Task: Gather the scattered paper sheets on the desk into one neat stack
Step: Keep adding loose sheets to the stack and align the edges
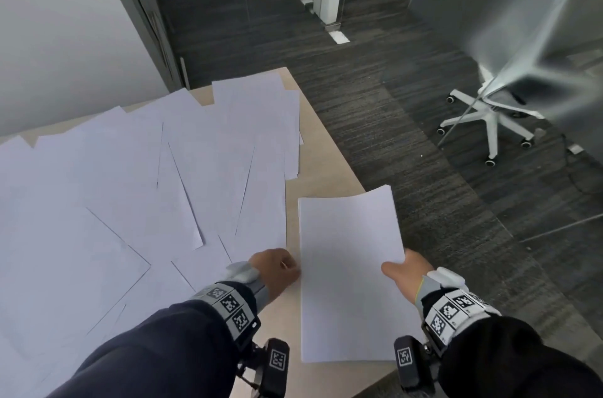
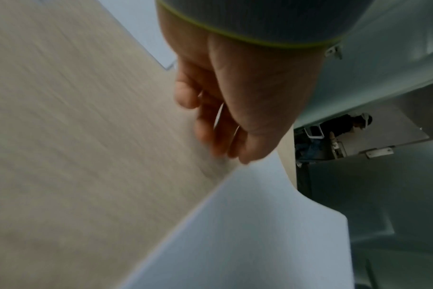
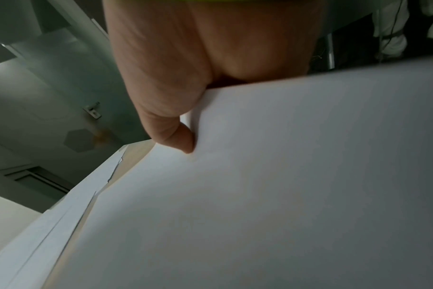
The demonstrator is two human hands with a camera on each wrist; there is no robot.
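White paper fills the head view: a squared stack of white sheets (image 1: 350, 270) sits between the hands at the light wood worktop's (image 1: 321, 169) edge. The right hand (image 1: 406, 270) pinches the stack's right edge, thumb on top. The left hand (image 1: 277, 273), fingers curled, touches its left edge. Loose white sheets (image 1: 130, 195) lie spread beyond the left grip.

Left wrist view: curled fingers (image 2: 208, 125) meet the stack's edge.

Right wrist view: the thumb (image 3: 178, 136) presses on the stack's top sheet.
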